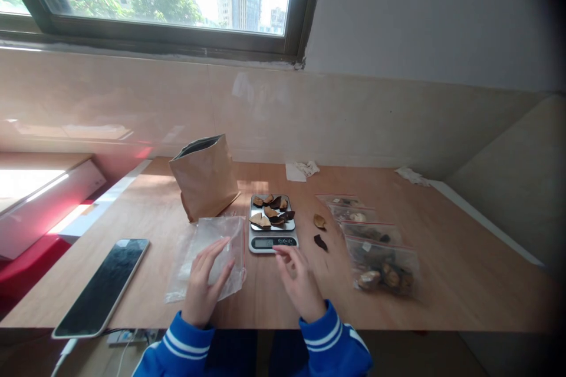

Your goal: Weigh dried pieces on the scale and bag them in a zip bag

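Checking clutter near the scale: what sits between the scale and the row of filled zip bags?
In the head view, two loose dried pieces lie on the bare table between the scale and the filled zip bags.

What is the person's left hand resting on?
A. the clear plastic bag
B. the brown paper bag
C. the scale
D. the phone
A: the left hand lies flat on the clear plastic bag, beside the scale loaded with dried pieces.

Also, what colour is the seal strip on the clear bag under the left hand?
Red, along the edge of the clear bag under the left hand; head view.
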Demonstrator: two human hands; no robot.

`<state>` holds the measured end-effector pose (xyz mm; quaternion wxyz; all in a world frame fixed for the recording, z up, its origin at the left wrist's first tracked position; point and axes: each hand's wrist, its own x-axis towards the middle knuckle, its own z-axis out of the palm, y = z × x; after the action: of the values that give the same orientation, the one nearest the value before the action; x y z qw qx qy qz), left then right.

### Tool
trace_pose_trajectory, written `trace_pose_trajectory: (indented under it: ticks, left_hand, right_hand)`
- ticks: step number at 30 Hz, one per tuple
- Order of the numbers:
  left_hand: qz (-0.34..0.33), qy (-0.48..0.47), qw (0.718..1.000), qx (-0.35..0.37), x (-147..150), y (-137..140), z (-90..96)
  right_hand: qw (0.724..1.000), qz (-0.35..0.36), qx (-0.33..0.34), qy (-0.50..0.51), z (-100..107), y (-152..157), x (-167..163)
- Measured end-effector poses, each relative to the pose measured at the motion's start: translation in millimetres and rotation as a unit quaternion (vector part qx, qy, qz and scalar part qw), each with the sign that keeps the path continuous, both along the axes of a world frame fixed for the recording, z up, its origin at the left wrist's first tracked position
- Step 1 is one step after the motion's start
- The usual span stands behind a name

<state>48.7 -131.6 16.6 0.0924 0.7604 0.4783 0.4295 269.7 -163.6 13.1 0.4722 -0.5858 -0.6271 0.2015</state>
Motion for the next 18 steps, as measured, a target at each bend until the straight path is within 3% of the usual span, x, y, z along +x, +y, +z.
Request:
trace_pose_trajectory:
  ticks: [3, 5, 8, 10, 13, 15, 18]
  left_hand:
    - [-0.026, -0.030, 0.999, 0.019, 15.6, -6.3, 11.3]
    - [-0.017, -0.056, 0.998, 0.038, 22.3, -6.4, 15.9]
    - [0.042, -0.135, 0.988, 0.068, 26.3, 2.0, 19.1]
    - [0.077, -0.201, 0.973, 0.079, 26.8, 13.2, 19.8]
    - [0.089, -0.260, 0.958, 0.079, 29.5, 35.3, 21.1]
    - [0.083, -0.270, 0.955, 0.086, 35.0, 50.5, 22.2]
    - [0.053, -0.283, 0.952, 0.109, 48.5, 69.4, 21.3]
  right_hand:
    - [0.989, 0.075, -0.059, 0.116, 17.3, 11.0, -35.8]
    - [0.982, 0.076, -0.065, 0.158, 21.4, 20.8, -47.6]
    - [0.979, 0.050, -0.060, 0.188, 22.0, 29.3, -45.1]
    - [0.975, 0.074, -0.066, 0.198, 22.2, 29.0, -33.1]
    - [0.985, 0.081, -0.043, 0.148, 21.7, 28.8, -6.7]
    - [0.998, 0.023, 0.009, 0.065, 19.0, 35.6, 13.3]
    - [0.995, -0.026, 0.061, -0.070, 11.0, 56.1, 40.2]
